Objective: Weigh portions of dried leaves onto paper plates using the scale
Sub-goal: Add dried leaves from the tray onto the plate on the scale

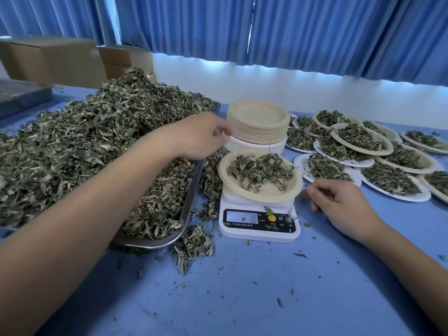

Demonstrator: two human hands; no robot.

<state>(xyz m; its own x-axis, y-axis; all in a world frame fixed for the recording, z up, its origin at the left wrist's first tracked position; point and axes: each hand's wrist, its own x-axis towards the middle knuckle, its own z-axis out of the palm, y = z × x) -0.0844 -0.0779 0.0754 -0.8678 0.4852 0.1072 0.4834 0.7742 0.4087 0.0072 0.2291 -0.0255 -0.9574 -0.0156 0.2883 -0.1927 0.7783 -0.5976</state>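
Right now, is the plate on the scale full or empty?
Partly full: the plate on the scale holds a loose heap of leaves, its near rim bare.

Scale point(242, 233) hemmed by leaf pile point(84, 146) left, filled plates point(415, 199) right.

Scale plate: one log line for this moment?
plate: leaves, on scale | left hand: above tray | right hand: beside scale, empty

blue table point(242, 299) is carrying a metal tray point(150, 242) on the left, white scale point(259, 224) sitting centre, plate stack point(257, 127) standing just beyond it, filled plates point(392, 180) overlapping right, cardboard boxes point(53, 59) sitting far left, leaf crumbs point(194, 243) lying scattered near.
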